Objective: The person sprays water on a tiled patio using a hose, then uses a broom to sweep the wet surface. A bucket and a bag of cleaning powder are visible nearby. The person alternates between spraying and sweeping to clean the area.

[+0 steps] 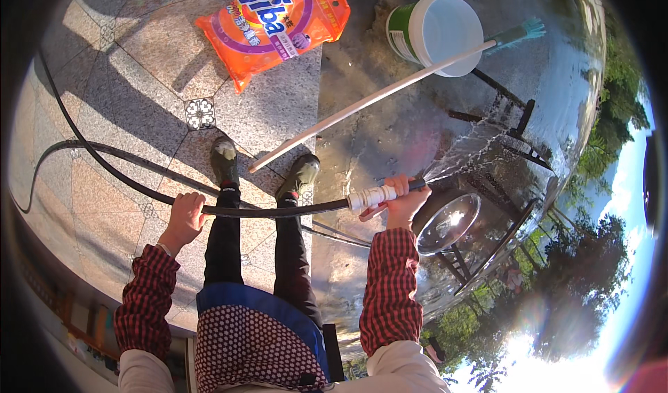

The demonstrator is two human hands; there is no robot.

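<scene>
My right hand (406,200) grips the white-wrapped end of a black hose (282,212), close to its dark nozzle (416,184). A red lever shows under the wrapped part. Water (459,155) sprays from the nozzle towards dark wet wooden frames (522,150) on the right. My left hand (187,216) is closed around the same hose farther back, left of my legs. Beyond my right hand is a clear round sheet or disc (449,224), perhaps glass or plastic; its support cannot be made out.
An orange Tiba detergent bag (276,22) lies on the tiles. A white-and-green bucket (451,32) stands on wet concrete, with a long-handled, teal-bristled brush (365,100) leaning across its rim. Hose loops (78,143) cross the tiles at left, behind my feet. Trees rise at right.
</scene>
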